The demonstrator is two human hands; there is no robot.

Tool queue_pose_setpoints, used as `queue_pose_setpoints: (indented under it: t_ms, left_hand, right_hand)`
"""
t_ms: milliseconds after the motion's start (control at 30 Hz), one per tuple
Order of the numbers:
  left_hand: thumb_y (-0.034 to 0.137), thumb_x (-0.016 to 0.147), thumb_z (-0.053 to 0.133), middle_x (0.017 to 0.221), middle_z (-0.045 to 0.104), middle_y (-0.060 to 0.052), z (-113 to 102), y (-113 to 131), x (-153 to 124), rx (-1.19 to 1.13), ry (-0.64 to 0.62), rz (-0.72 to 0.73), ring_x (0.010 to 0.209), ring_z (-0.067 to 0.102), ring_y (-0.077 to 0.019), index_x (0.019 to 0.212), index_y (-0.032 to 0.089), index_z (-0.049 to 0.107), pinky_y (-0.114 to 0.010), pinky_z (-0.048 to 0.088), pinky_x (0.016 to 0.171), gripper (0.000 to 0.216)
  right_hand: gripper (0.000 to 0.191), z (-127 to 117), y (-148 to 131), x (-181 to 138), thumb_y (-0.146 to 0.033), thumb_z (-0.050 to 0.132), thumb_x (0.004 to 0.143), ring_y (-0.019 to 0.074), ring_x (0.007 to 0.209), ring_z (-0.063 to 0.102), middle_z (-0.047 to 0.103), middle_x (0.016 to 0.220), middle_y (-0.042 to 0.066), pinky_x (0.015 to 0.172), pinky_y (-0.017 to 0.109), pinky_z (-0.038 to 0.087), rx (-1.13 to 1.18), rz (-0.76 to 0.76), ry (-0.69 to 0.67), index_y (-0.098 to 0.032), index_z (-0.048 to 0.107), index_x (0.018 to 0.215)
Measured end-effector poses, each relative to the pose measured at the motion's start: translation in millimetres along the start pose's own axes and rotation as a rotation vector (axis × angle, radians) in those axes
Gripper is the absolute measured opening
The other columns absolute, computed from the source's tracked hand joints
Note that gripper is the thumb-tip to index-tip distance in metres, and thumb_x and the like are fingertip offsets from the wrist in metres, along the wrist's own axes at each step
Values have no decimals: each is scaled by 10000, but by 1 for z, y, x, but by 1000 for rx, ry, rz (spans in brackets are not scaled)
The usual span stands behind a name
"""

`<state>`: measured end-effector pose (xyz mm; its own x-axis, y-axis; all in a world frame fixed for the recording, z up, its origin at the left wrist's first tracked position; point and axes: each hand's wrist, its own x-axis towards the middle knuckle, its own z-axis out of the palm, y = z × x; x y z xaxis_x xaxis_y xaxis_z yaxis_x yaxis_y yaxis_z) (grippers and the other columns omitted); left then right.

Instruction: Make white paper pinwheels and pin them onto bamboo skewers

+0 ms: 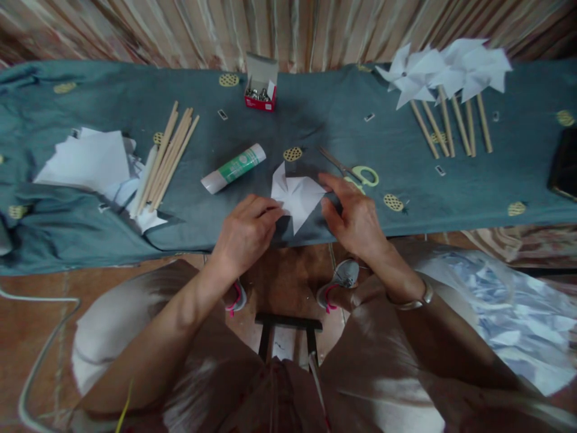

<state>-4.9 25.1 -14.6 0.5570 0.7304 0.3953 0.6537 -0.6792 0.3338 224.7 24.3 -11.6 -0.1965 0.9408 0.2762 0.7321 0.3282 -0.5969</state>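
A white paper pinwheel (297, 198) with folded blades lies before me near the front edge of the cloth. My left hand (247, 231) pinches its left side between thumb and fingers. At the opposite side, my right hand (358, 216) has thumb and index finger spread around a pointed paper tip; whether they touch it is hard to tell. Just beyond that hand are scissors (347, 168) with light green handles. A glue stick (234, 168) with a green label rests to the upper left of the pinwheel.
Behind stands an open red box (260, 99) of small metal pieces. Wooden sticks (171, 156) and white paper sheets (88, 159) lie to the left. Several pinwheels on sticks (451, 72) are at the back right. A bag of paper scraps (518, 319) sits below right.
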Motion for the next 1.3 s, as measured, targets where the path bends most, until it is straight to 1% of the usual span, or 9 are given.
queue_pose_setpoints:
  t_ms: [133,233,300,367,467,567,700,900,1300]
  left_hand:
    - [126,910,502,1031,693,-75,-4,1,3,1,8,-13,939,606,-208,1027,183,677,-361,527,794,218]
    - [242,928,549,1009,696,-79,-4,9,5,32,38,12,922,585,-221,1018,178,669,-375,489,770,163]
    - [314,917,586,986,697,-79,-3,16,6,55,23,45,908,571,-232,1006,176,671,-376,456,740,184]
    - [318,907,603,974,697,-76,-1,21,7,70,-17,66,896,559,-239,998,178,674,-376,423,714,182]
    - [257,911,588,960,697,-72,2,24,7,94,-68,64,875,550,-238,989,179,675,-378,388,697,140]
    - [232,922,567,911,697,-62,4,24,6,134,-66,73,834,548,-228,967,178,674,-373,368,690,128]
    - [221,935,545,872,689,-62,5,25,7,171,-66,90,794,562,-214,941,158,676,-359,372,683,146]
    - [177,940,507,850,685,-67,3,29,7,211,-131,78,779,596,-205,894,138,668,-341,398,683,171]
    - [163,935,512,810,678,-56,1,25,2,173,-74,84,747,600,-175,857,134,646,-323,403,676,158]
  right_hand:
    - [375,1,-3,0,-237,511,881,236,935,683,729,1075,87,888,441,554,28,42,18,-210,602,1244]
    - [367,4,-5,-1,-256,565,862,199,814,685,741,984,63,814,387,569,51,86,27,-203,616,1221]
    - [365,5,-6,-1,-262,580,854,193,781,686,747,939,58,786,374,571,60,104,24,-186,625,1208]
    - [361,6,-7,-1,-251,577,851,189,771,690,749,902,54,777,364,569,66,113,17,-174,631,1200]
    - [352,7,-8,-1,-235,566,850,186,780,694,749,877,49,772,352,561,63,123,11,-171,639,1189]
    - [337,6,-8,0,-238,568,849,187,786,695,749,857,45,763,344,554,58,131,6,-173,652,1169]
    - [335,5,-8,0,-226,561,847,191,798,693,753,870,55,759,341,549,51,130,-5,-160,662,1160]
    - [314,1,-8,1,-201,565,831,201,814,678,750,892,64,797,375,544,57,154,-20,-164,686,1118]
    - [274,-8,0,-4,-150,562,821,218,851,676,742,954,58,832,407,539,86,86,-54,-198,703,1051]
